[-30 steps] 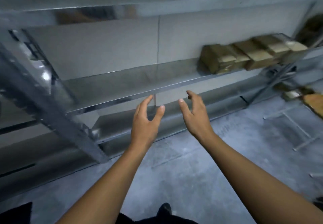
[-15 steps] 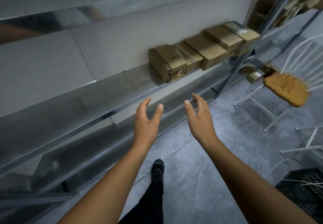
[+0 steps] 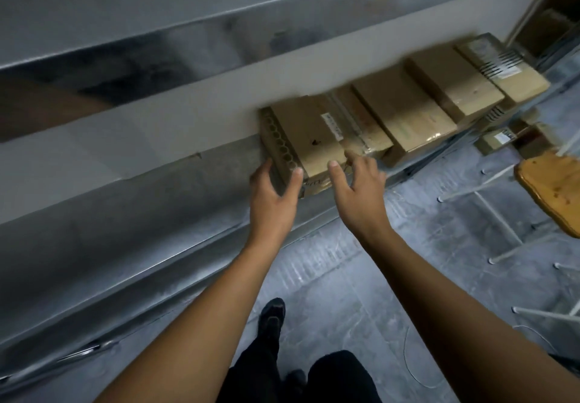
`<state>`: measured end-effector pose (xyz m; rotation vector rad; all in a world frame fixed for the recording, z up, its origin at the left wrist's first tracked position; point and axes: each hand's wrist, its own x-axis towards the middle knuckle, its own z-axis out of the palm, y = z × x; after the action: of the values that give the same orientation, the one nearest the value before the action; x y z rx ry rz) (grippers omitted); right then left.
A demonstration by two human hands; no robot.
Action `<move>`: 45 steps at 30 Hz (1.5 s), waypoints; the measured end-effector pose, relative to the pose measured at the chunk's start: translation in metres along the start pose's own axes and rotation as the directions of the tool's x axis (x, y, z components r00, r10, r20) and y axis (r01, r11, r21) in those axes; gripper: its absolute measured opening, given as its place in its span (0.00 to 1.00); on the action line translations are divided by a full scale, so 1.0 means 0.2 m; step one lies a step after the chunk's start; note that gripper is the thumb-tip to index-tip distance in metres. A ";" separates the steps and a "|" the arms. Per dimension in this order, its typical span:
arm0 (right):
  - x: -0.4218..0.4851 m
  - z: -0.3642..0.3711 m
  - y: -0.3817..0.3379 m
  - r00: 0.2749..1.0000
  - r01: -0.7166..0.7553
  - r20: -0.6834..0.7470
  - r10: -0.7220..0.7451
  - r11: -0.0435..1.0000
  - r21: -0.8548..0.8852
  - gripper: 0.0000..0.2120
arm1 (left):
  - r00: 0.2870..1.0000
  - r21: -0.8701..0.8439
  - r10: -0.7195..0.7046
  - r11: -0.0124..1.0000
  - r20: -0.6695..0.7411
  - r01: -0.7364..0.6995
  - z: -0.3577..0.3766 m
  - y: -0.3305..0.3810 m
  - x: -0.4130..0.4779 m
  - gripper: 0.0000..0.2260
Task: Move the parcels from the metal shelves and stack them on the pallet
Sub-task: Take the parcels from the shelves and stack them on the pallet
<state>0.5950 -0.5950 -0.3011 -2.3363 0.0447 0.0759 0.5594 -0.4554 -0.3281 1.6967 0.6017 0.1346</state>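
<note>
A pale grey wall (image 3: 157,135) is running across the back, plain and matt, taking the light evenly. Below, a grey floor (image 3: 345,277) is spreading out, mottled with lighter streaks and scuffs (it is looking like bare concrete). At the right edge a chair is standing, its rounded wooden seat (image 3: 555,189) glowing a warm orange-brown, its thin white metal legs (image 3: 499,219) slanting down onto the floor. The light is staying soft and dim, and the far corners are blurring.
</note>
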 end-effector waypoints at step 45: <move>-2.56 0.63 -0.91 -0.062 0.509 0.587 -0.807 0.480 0.714 0.19 | -0.157 -0.186 -0.226 0.955 -0.961 -0.232 -1.49 -0.51 -2.57 0.12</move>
<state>0.0882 -0.3746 -0.2224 -1.3960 -1.6236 0.8071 -0.0351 -0.4186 -0.2351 0.8714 1.6589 1.6934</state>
